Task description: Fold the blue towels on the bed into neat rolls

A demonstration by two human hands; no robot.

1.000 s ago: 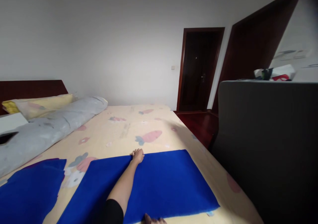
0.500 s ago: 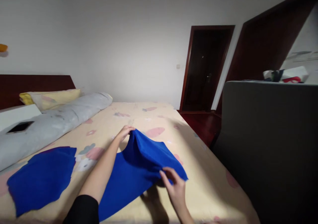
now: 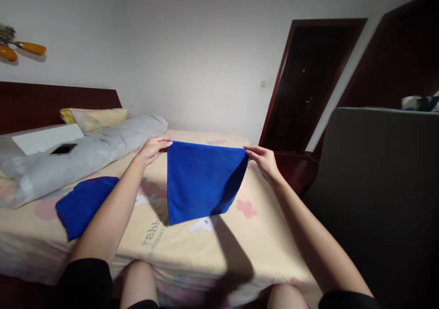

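Note:
A blue cloth [image 3: 206, 176] hangs stretched between my two hands above the bed. My left hand [image 3: 154, 150] pinches its upper left corner. At the upper right corner, my right hand [image 3: 262, 158] is closed on the edge between thumb and fingers. The cloth's top edge is nearly straight and its lower edge hangs over the sheet. Another blue cloth [image 3: 85, 204] lies crumpled on the bed to the left, partly covered by my left forearm.
The bed [image 3: 274, 245] has a cream patterned sheet. A grey rolled bedding bundle [image 3: 113, 149] bears a phone [image 3: 63, 149] and a white box [image 3: 44, 137]. Behind is a yellow pillow [image 3: 103, 119]. A dark grey panel [image 3: 373, 185] stands on the right, near a dark door [image 3: 318, 85].
The blue cloth has been lifted off the bed and pulled taut. My right hand has moved up and right to its corner; my left hand has risen and moved left. The view has shifted.

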